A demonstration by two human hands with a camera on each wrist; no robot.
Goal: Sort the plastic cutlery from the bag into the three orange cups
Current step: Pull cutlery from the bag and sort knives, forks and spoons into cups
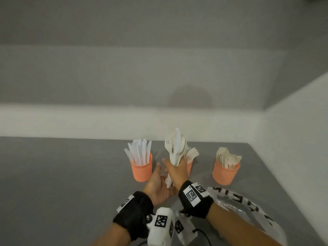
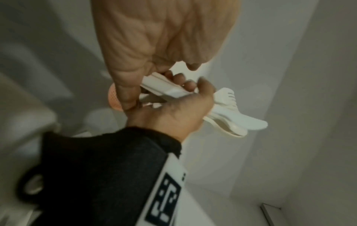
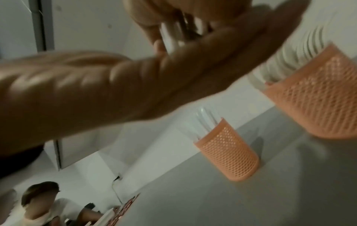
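Note:
My right hand (image 1: 175, 172) grips an upright bundle of white plastic cutlery (image 1: 174, 148), mostly forks, just in front of the middle orange cup (image 1: 189, 168). That cup holds forks and is partly hidden by the hand. My left hand (image 1: 158, 178) lies open, palm up, under the bundle and touches the handle ends. The left orange cup (image 1: 142, 170) holds knives; the right orange cup (image 1: 226, 173) holds spoons. In the left wrist view my right hand (image 2: 173, 110) wraps the bundle (image 2: 230, 110). The right wrist view shows the knife cup (image 3: 230, 152) and the fork cup (image 3: 324, 99).
The clear plastic bag (image 1: 245, 206) with black lettering lies on the grey table (image 1: 71, 174) at the lower right, under my right forearm. White walls close the table at the back and the right. A seated person (image 3: 38, 203) appears low in the right wrist view.

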